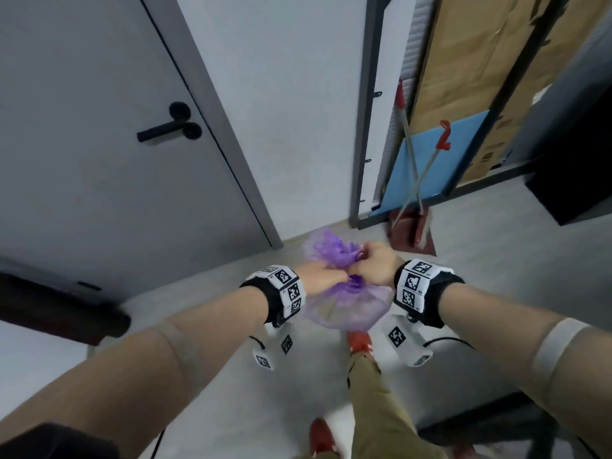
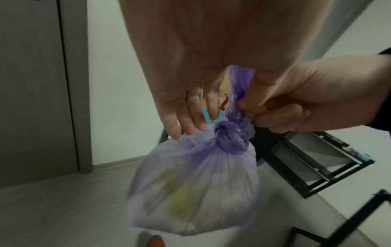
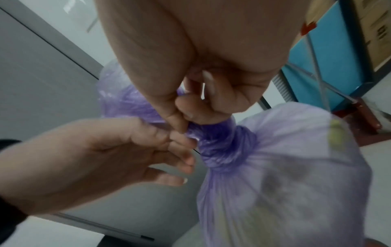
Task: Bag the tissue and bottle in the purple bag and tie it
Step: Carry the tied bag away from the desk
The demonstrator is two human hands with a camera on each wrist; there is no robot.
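Note:
I hold the translucent purple bag (image 1: 347,309) in mid-air in front of me, above the floor. A tight knot (image 2: 230,138) closes its neck, and the loose ruffled top (image 1: 328,246) sticks out beyond my hands. My left hand (image 1: 334,274) grips the twisted plastic above the knot, its other fingers (image 2: 186,117) lying straight against the bag. My right hand (image 1: 364,260) pinches the same neck (image 3: 207,130) from the other side. Pale shapes and a yellow-green one (image 2: 180,200) show through the film; I cannot tell the tissue from the bottle.
A grey door with a black handle (image 1: 169,127) stands at the left. At the right a dark metal rack (image 1: 367,127) holds cardboard boxes (image 1: 470,61) and a blue board (image 1: 430,160), with a red dustpan (image 1: 410,226) on the floor. My red shoe (image 1: 359,341) is under the bag.

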